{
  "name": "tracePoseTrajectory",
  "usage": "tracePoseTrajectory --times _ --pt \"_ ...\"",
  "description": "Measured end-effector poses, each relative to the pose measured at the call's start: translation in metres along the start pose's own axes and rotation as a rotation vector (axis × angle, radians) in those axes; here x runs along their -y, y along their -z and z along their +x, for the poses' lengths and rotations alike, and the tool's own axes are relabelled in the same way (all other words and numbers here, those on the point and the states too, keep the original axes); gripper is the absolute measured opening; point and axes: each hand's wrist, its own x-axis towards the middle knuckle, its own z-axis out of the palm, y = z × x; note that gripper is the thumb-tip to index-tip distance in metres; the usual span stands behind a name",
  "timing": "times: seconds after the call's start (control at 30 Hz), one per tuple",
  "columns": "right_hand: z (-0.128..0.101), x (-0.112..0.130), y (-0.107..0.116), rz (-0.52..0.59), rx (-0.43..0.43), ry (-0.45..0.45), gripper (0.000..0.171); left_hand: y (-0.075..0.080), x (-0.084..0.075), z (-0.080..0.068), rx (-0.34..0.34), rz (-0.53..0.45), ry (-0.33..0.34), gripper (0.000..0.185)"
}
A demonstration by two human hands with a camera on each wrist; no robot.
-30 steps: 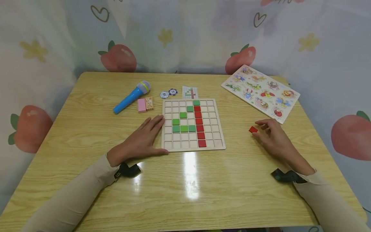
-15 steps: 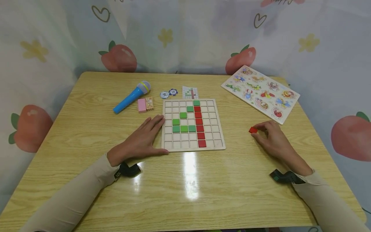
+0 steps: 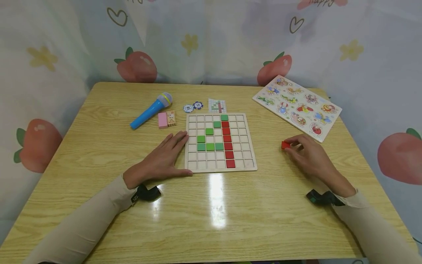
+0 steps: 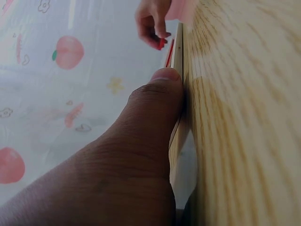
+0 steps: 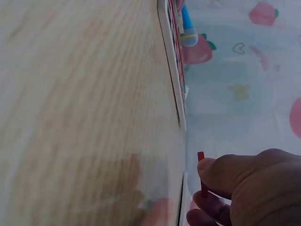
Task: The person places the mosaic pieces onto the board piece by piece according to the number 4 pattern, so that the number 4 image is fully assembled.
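Note:
A wooden grid board (image 3: 194,166) lies mid-table, with several green tiles (image 3: 210,147) in a stepped shape and a column of red tiles (image 3: 228,146) in its squares. My left hand (image 3: 161,157) rests flat at the board's left side, fingertips on its edge and thumb by the near left corner. To the right of the board, my right hand (image 3: 310,156) pinches a small red tile (image 3: 285,145) between thumb and fingers. In the right wrist view that tile (image 5: 201,156) is seen edge-on, held off the table surface.
Behind the board lie a small pattern card (image 3: 217,105) and two poker chips (image 3: 193,106). A blue toy microphone (image 3: 148,114) and a pink block with a patterned block (image 3: 166,119) are at the back left. An insect picture puzzle board (image 3: 296,106) sits at the back right.
My right hand has closed its thumb and fingers on the red tile and moved it slightly left and up from the table. The left hand stays at the board's edge.

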Motion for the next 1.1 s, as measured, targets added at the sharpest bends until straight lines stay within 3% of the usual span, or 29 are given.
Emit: tracePoseTrajectory --times 0.23,0.43,0.73,1.1 --pt "0.026 0.024 0.002 -0.003 0.04 0.094 0.027 0.0 0.001 0.0 -0.001 0.007 -0.003 0.129" --pt "0.05 0.043 -0.009 -0.025 0.098 0.189 0.02 0.0 0.001 0.0 -0.005 0.016 0.001 0.13" --pt "0.073 0.076 -0.03 -0.015 0.308 0.183 0.023 -0.001 0.002 0.0 -0.006 0.015 -0.004 0.131" --pt "0.091 0.096 -0.052 0.007 0.341 0.263 0.02 0.0 0.002 0.0 -0.005 0.022 -0.012 0.13"
